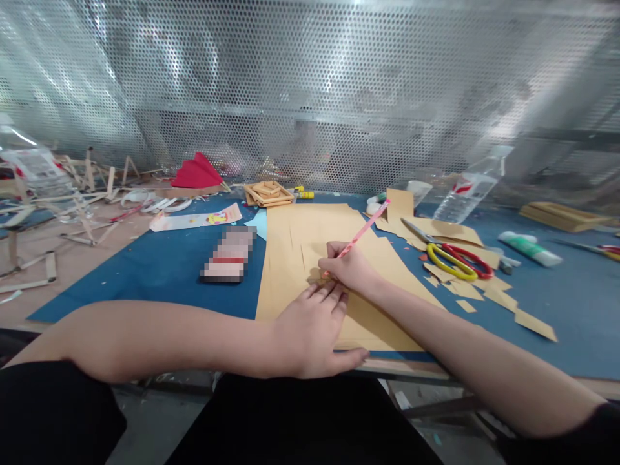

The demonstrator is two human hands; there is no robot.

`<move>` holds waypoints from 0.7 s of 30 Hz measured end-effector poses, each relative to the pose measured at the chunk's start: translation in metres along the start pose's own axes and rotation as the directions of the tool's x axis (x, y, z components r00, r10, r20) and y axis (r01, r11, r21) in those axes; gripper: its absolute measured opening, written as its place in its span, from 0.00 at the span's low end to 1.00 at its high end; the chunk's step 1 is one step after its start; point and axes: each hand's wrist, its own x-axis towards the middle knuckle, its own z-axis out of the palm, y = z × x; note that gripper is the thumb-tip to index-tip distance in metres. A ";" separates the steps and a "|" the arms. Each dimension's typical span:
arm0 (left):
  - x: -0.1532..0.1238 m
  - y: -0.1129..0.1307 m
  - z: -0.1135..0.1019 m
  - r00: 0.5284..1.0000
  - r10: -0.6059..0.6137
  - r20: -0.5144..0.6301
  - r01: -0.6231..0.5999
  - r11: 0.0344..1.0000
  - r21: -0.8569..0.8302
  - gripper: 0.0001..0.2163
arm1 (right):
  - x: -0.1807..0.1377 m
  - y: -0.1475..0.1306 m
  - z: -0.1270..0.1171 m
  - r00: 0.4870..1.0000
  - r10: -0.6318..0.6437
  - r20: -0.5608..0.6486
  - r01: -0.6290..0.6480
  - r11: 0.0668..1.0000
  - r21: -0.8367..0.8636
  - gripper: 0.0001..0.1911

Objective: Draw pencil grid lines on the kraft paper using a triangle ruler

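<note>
A large tan sheet of paper (310, 226) lies on the blue table covering in front of me, with a few thin lines on it. My right hand (349, 266) is closed round a pink pencil (368, 226), its lower end down at the paper and its top leaning to the right. Flat on the same sheet rests my left hand (314, 329), fingers stretched out towards the pencil and thumb near the table's front edge. The fingertips come close to the right hand. The pencil's point is hidden by the hand.
To the right lie scissors (450, 258) with yellow and red handles, among tan paper scraps (501, 297). A glue tube (529, 248) and a tilted water bottle (472, 187) stand beyond. A blurred phone-like object (230, 255) and wooden frames (268, 193) are leftward. Perforated metal closes the back.
</note>
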 end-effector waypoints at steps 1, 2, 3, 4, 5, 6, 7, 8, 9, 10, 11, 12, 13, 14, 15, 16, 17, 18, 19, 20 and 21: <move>0.000 0.000 0.000 1.000 -0.001 0.000 0.001 1.000 0.000 0.38 | 0.000 0.000 0.000 1.000 0.001 0.001 -0.001 1.000 -0.001 0.14; 0.000 0.000 0.000 1.000 0.000 0.001 0.000 1.000 0.001 0.38 | 0.000 0.000 0.000 1.000 0.002 0.002 -0.002 1.000 -0.002 0.13; 0.000 0.000 0.000 1.000 0.000 0.001 0.000 1.000 0.002 0.38 | 0.000 0.000 0.000 1.000 0.001 0.002 -0.001 1.000 -0.004 0.13; 0.001 0.000 0.000 1.000 0.000 0.001 0.000 1.000 0.002 0.38 | 0.000 0.000 0.000 1.000 0.001 0.002 -0.001 1.000 -0.005 0.13; 0.001 0.000 0.000 1.000 0.000 0.001 0.000 1.000 0.004 0.38 | 0.000 0.000 0.000 1.000 0.001 0.001 -0.001 1.000 -0.008 0.14; 0.000 0.000 0.000 1.000 0.001 0.001 -0.001 1.000 0.005 0.38 | 0.000 0.000 0.000 1.000 0.001 0.001 -0.001 1.000 -0.010 0.14; 0.000 0.000 0.000 1.000 0.000 0.000 0.000 1.000 0.006 0.38 | 0.000 0.000 0.000 1.000 0.003 0.000 -0.003 1.000 -0.013 0.14; 0.000 0.000 0.000 1.000 -0.001 0.000 0.001 1.000 0.006 0.38 | 0.000 0.000 0.000 1.000 0.005 0.001 -0.005 1.000 -0.014 0.14; 0.000 0.000 0.000 1.000 -0.003 0.000 0.003 1.000 0.006 0.38 | 0.000 0.000 0.000 1.000 0.007 0.002 -0.007 1.000 -0.015 0.14; 0.000 0.001 0.000 1.000 -0.005 -0.001 0.005 1.000 0.006 0.38 | 0.000 0.000 0.000 1.000 0.009 0.003 -0.008 1.000 -0.015 0.14; 0.001 0.001 0.000 1.000 -0.006 -0.002 0.006 1.000 0.007 0.38 | 0.000 0.000 0.000 1.000 0.008 0.004 -0.008 1.000 -0.013 0.14; 0.001 0.001 0.000 1.000 -0.006 -0.003 0.006 1.000 0.007 0.38 | 0.000 0.000 -0.001 1.000 0.006 0.004 -0.006 1.000 -0.010 0.14; 0.001 0.001 0.000 1.000 -0.006 -0.004 0.006 1.000 0.008 0.38 | 0.001 0.001 -0.002 1.000 0.002 0.004 -0.002 1.000 -0.008 0.14; 0.001 0.001 0.000 1.000 -0.004 -0.004 0.004 1.000 0.009 0.38 | 0.001 0.002 -0.003 1.000 -0.001 0.003 0.001 1.000 -0.007 0.14; 0.001 0.000 0.001 1.000 -0.002 -0.005 0.002 1.000 0.009 0.38 | 0.002 0.003 -0.004 1.000 -0.003 0.003 0.003 1.000 -0.008 0.14; 0.001 0.000 0.001 1.000 0.000 -0.004 0.000 1.000 0.009 0.38 | 0.002 0.004 -0.005 1.000 -0.002 0.003 0.002 1.000 -0.010 0.14; 0.001 0.000 0.001 1.000 0.000 -0.004 0.000 1.000 0.009 0.38 | 0.003 0.005 -0.006 1.000 0.000 0.004 0.000 1.000 -0.013 0.14; 0.001 0.000 0.002 1.000 0.000 -0.002 0.000 1.000 0.009 0.38 | 0.003 0.006 -0.007 1.000 0.003 0.006 -0.002 1.000 -0.017 0.14; 0.001 0.000 0.002 1.000 -0.001 -0.001 0.001 1.000 0.009 0.38 | 0.003 0.007 -0.007 1.000 0.004 0.009 -0.004 1.000 -0.020 0.13; 0.001 0.000 0.002 1.000 -0.001 0.000 0.001 1.000 0.009 0.38 | 0.004 0.007 -0.008 1.000 0.005 0.010 -0.004 1.000 -0.023 0.13; 0.001 0.000 0.002 1.000 -0.001 0.001 0.001 1.000 0.009 0.38 | 0.004 0.008 -0.008 1.000 0.003 0.010 -0.003 1.000 -0.024 0.13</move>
